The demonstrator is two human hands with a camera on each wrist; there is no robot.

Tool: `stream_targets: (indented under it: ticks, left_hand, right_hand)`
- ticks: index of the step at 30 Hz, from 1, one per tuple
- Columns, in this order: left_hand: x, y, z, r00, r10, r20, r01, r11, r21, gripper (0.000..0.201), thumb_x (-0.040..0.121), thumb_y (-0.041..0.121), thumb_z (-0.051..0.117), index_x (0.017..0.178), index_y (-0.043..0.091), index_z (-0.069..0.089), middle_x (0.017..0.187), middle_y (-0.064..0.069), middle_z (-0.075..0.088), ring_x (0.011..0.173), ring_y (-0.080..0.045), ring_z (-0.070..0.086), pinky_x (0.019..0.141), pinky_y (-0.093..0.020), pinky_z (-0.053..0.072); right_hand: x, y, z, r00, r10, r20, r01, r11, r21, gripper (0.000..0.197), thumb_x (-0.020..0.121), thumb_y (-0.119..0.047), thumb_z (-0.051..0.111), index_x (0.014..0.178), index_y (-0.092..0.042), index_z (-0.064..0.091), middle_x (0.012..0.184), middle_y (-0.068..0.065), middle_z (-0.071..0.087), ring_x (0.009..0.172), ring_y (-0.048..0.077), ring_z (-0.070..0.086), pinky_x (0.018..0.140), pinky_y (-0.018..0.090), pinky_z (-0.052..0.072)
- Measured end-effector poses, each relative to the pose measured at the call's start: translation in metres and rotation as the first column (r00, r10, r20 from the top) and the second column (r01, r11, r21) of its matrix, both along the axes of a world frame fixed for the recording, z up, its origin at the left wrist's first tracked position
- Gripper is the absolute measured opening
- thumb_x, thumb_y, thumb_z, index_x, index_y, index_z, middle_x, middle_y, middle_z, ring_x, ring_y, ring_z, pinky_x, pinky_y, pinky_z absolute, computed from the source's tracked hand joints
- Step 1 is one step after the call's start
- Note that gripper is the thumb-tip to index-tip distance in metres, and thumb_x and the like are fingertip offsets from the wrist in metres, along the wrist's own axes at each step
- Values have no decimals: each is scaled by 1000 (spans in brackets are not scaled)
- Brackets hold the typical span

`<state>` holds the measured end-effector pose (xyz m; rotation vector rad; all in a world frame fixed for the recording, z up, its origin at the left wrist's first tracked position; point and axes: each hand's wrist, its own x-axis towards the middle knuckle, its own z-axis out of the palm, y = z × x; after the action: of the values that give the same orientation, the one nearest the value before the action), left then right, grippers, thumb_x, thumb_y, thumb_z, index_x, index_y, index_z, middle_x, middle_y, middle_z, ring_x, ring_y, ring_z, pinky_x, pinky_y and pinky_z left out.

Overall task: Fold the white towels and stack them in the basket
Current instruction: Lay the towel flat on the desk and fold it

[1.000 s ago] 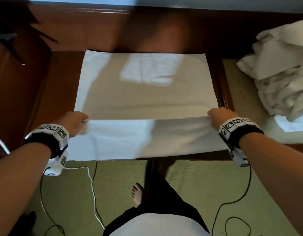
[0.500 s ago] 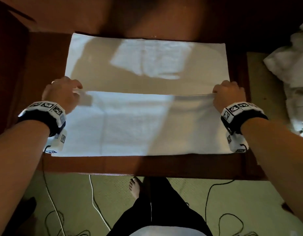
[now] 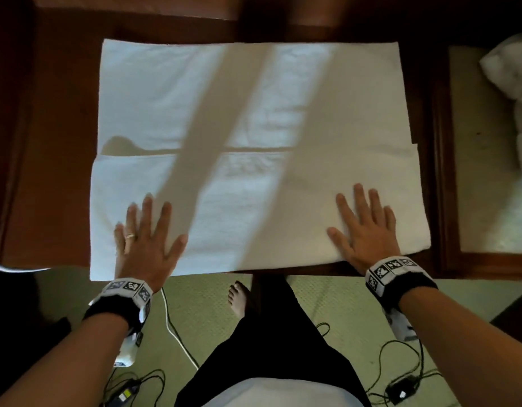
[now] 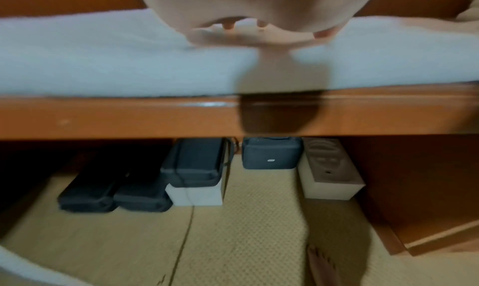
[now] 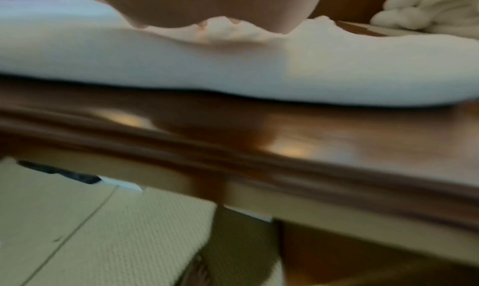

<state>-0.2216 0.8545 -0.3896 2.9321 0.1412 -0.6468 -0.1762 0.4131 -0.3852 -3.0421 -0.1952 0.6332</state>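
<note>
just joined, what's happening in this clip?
A person is folding a white towel on a wooden table. Its near part is folded over the rest, and the left hand and right hand lie flat on that folded layer. A pile of unfolded towels sits to the right. No basket is in view.

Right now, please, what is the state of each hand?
Left hand: open, fingers spread flat on the folded white towel.
Right hand: open, flat on the same towel, holding nothing.
</note>
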Motion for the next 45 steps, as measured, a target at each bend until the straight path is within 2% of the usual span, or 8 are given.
stream_targets:
  ticks: [6, 11, 18, 22, 26, 34, 41, 45]
  left_hand:
    - [23, -45, 7, 977, -215, -2, 215, 976, -9, 85, 90, 73, 23, 160, 25, 18, 167, -15, 9, 149, -48, 13, 114, -71, 18]
    - [27, -66, -8, 972, -235, -3, 235, 972, 11, 84, 89, 83, 13, 159, 41, -4, 168, -3, -17, 152, -42, -11, 116, -72, 5]
    - [32, -69, -5, 978, -210, -8, 210, 978, 16, 86, 87, 83, 16, 159, 39, 0, 168, -6, -9, 153, -40, -7, 116, -71, 4]
    - [52, -95, 4, 945, -326, 26, 326, 945, 9, 87, 83, 75, 34, 155, 26, 30, 161, -18, 26, 144, -47, 26, 110, -72, 21]
    - [70, -123, 2, 876, -482, 25, 482, 876, 2, 87, 86, 80, 24, 160, 36, 14, 168, -7, 12, 150, -43, 21, 114, -69, 22]
    - [83, 13, 7, 997, -47, -55, 55, 988, 143, 86, 88, 84, 7, 157, 37, -15, 164, 8, -26, 155, -25, -7, 118, -65, 4]
    - [60, 1, 34, 955, -292, -52, 295, 953, 65, 80, 94, 69, 28, 161, 28, 11, 169, -4, 5, 153, -30, 18, 121, -52, 23]
    - [53, -16, 43, 991, -89, -102, 90, 996, 3, 66, 97, 59, 46, 155, 34, 28, 167, 1, 18, 148, -30, 26, 113, -48, 36]
  right_hand:
    - [5, 83, 2, 984, 109, 143, -126, 985, 115, 72, 92, -64, 34, 155, -30, 26, 166, 7, 6, 151, 33, 7, 113, 55, 21]
    - [5, 101, -11, 955, 287, 77, -292, 954, 65, 72, 93, -71, 23, 156, -39, 11, 166, 1, -5, 152, 30, -3, 116, 60, 14]
    - [74, -56, 8, 960, -280, 20, 281, 959, -49, 68, 94, -67, 11, 155, -40, 0, 165, -3, -14, 152, 23, -11, 119, 60, 6]
    - [77, -14, 16, 992, -78, 100, 80, 997, -15, 70, 94, -61, 20, 156, -30, 12, 166, 5, -5, 152, 28, -2, 118, 57, 12]
    - [52, 40, 5, 993, 117, -26, -115, 992, 61, 76, 92, -72, 25, 156, -39, 3, 165, 2, -17, 151, 32, -12, 118, 58, 8]
    - [61, 41, 15, 985, 113, -131, -106, 992, 65, 81, 89, -77, 28, 154, -45, -8, 161, -3, -28, 149, 31, -20, 120, 56, 4]
    - [64, 54, 29, 967, 43, -250, -35, 999, 37, 84, 90, -68, 43, 154, -43, -5, 162, -2, -26, 150, 33, -15, 120, 58, 12]
    - [48, 53, 33, 952, 8, -305, 1, 1000, 29, 83, 90, -60, 51, 154, -43, 1, 164, -3, -19, 151, 32, -10, 119, 56, 19]
